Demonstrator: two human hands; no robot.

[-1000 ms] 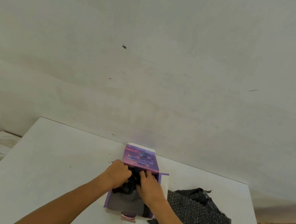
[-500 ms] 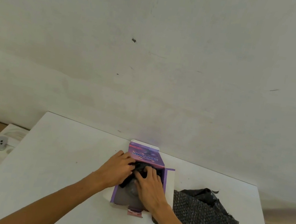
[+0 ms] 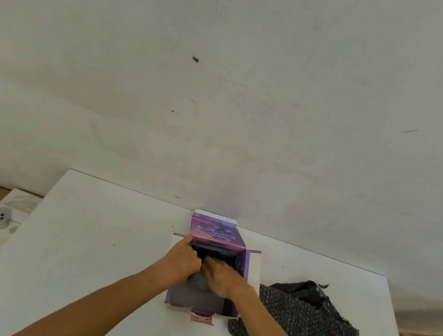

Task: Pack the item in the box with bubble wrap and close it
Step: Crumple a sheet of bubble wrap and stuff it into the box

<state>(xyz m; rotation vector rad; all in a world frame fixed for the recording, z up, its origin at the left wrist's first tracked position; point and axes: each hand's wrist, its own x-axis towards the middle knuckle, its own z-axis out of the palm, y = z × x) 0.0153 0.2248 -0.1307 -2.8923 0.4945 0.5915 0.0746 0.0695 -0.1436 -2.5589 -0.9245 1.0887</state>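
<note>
Both forearms reach in from the bottom edge and meet over the open box (image 3: 204,294). The left hand (image 3: 182,259) lies palm down, fingers curled into the dark wrap (image 3: 216,254) inside the far part of the box, its index finger along the left wall near the hinge of the lid. The right hand (image 3: 222,277) sits just beside it, touching it, fingers bent and pressing down into the same wrap. Both hands look to be gripping or pushing the wrap, though the fingertips are buried and the exact hold cannot be told.

The box is purple with white flaps, lying on the white table (image 3: 93,249) near its far edge, close to the wall (image 3: 227,82). Its long axis runs away from the person; the printed lid (image 3: 216,232) stands up at the far end, and a small tab sticks out at the near end. A grey rounded item (image 3: 197,282) shows under the hands in the middle of the box.

A loose sheet of black bubble wrap (image 3: 299,329) lies on the table just right of the box, touching its near right corner.
</note>
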